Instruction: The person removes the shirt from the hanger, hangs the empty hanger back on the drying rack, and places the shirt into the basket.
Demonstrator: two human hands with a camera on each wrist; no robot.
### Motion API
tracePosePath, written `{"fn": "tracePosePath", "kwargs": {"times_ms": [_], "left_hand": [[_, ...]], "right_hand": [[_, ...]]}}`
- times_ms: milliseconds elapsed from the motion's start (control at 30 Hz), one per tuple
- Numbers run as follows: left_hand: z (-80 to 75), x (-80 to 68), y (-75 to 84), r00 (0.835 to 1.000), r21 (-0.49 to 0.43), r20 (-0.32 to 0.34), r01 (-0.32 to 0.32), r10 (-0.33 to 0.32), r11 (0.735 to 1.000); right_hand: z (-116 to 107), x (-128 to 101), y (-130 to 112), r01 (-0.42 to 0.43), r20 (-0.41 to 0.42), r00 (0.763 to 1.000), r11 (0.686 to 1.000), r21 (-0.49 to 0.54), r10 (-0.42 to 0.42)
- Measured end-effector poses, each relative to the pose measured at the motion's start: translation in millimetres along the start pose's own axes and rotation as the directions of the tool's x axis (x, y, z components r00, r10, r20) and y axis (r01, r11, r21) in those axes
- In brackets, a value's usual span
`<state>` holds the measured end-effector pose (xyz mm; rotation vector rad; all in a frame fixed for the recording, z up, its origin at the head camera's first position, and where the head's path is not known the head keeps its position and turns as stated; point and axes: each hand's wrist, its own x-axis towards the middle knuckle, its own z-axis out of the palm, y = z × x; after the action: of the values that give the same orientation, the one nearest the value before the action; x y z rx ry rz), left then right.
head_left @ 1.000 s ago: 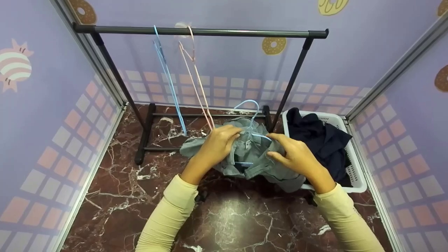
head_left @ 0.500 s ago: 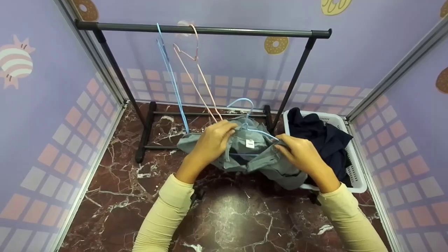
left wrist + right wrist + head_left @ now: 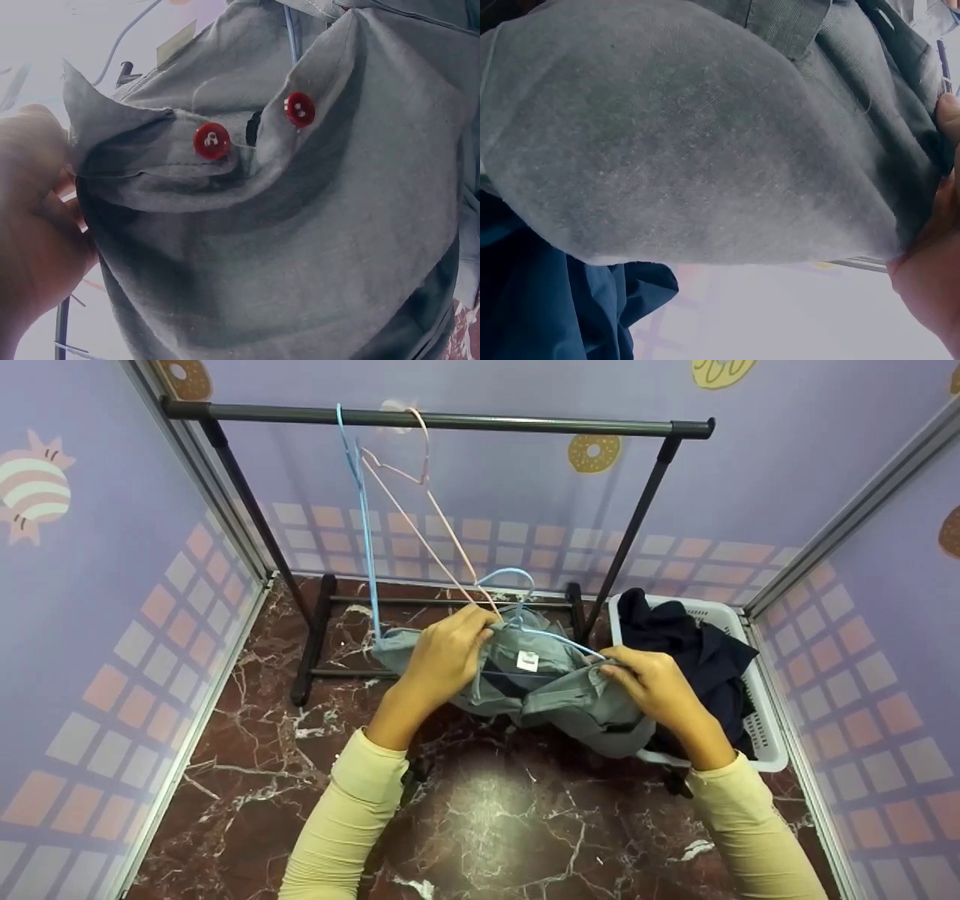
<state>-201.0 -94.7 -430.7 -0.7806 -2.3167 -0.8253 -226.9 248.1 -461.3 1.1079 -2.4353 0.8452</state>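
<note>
A grey-green shirt [image 3: 570, 720] hangs bunched between both hands, its white neck label [image 3: 527, 661] showing. Red buttons [image 3: 211, 141] run along its front edge in the left wrist view. A light blue hanger [image 3: 514, 571] sits in the neck opening, hook upward, one arm sloping toward the right hand. My left hand [image 3: 450, 652] pinches the cloth at the left of the neck. With thumb and fingers, my right hand [image 3: 651, 684] pinches the right shoulder cloth at the tip of that hanger arm. Folds hide the hanger's other parts.
A black clothes rack [image 3: 525, 423] stands behind the shirt. On its bar hang a blue hanger [image 3: 368, 562] and a pink hanger [image 3: 453, 538], their lower ends reaching the shirt. At right is a white basket [image 3: 766, 735] holding dark navy clothing [image 3: 694, 652].
The hands have spread apart, widening the neck opening and bringing the label into view. The held hanger's hook shifted left. The pink hanger on the bar swung, its lower end going right.
</note>
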Motion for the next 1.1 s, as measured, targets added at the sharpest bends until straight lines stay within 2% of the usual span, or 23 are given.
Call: {"fn": "tracePosePath", "kwargs": {"times_ms": [67, 133, 300, 400, 533, 600, 733, 833, 967, 1100], "left_hand": [[-2.7, -0.4, -2.0, 1.0, 0.0, 0.003, 0.012, -0.012, 1.0], [-7.8, -1.1, -5.1, 0.999, -0.008, -0.004, 0.043, -0.043, 0.999], [-27.9, -2.8, -13.0, 0.994, -0.012, -0.045, 0.102, -0.103, 0.995], [-33.8, -1.6, -12.2, 0.996, -0.008, -0.034, 0.082, -0.082, 0.997], [-29.7, -2.8, -10.0, 0.998, -0.001, -0.018, 0.061, -0.061, 0.998], [-27.6, -4.8, -10.5, 0.997, 0.003, -0.025, 0.069, -0.069, 0.998], [-25.0, -4.7, -9.6, 0.996, 0.002, -0.048, 0.076, -0.076, 0.997], [-22.3, -3.3, -8.5, 0.996, -0.005, -0.059, 0.071, -0.071, 0.997], [-19.2, -3.3, -8.9, 0.995, -0.009, -0.072, 0.068, -0.068, 0.998], [-18.8, -4.0, -10.3, 0.994, -0.02, -0.097, 0.055, -0.057, 0.998]], "right_hand": [[-2, -2, 2, 0.006, -0.01, 1.0, 0.999, 0.041, -0.005], [-4, -5, 5, 0.01, -0.054, 0.999, 0.998, 0.064, -0.006], [-6, -11, 14, -0.002, -0.14, 0.99, 0.995, 0.104, 0.017], [-5, -10, 12, -0.039, -0.111, 0.992, 0.989, 0.145, 0.056], [-8, -8, 1, -0.097, -0.055, 0.992, 0.972, 0.215, 0.111], [-8, -6, -4, -0.093, -0.023, 0.995, 0.976, 0.195, 0.1], [-6, -1, -11, -0.02, 0.013, 1.0, 0.997, 0.07, 0.019], [-3, 1, -11, 0.026, 0.02, 0.999, 1.0, 0.009, -0.026], [0, 2, -9, 0.057, -0.019, 0.998, 0.998, 0.007, -0.057], [2, 1, -5, 0.049, -0.122, 0.992, 0.997, 0.059, -0.042]]}}
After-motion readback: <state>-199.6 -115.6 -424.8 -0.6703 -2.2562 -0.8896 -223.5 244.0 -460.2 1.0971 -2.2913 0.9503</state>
